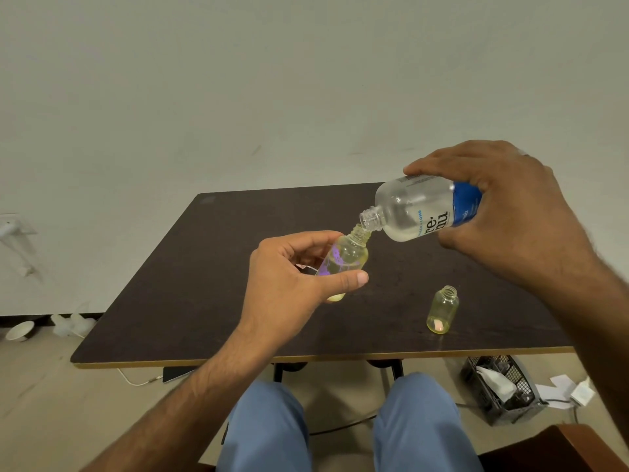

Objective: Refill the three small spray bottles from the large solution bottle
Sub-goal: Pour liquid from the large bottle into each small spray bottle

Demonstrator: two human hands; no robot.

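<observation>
My left hand (289,277) grips a small yellowish clear bottle (347,257) with a purple mark, uncapped and tilted, above the dark table (190,284). My right hand (510,212) holds the large clear solution bottle (418,209) with a blue label, tipped almost flat. Its open neck touches the small bottle's mouth. A second small yellowish bottle (442,310) stands uncapped on the table to the right, near the front edge. I see no third small bottle; something pale behind my left hand is mostly hidden.
A wall rises behind the table. On the floor lie a black mesh basket (503,390) with paper at the right, a white cable (136,379) under the table's front edge, and white litter (68,325) at the left. My knees sit below the front edge.
</observation>
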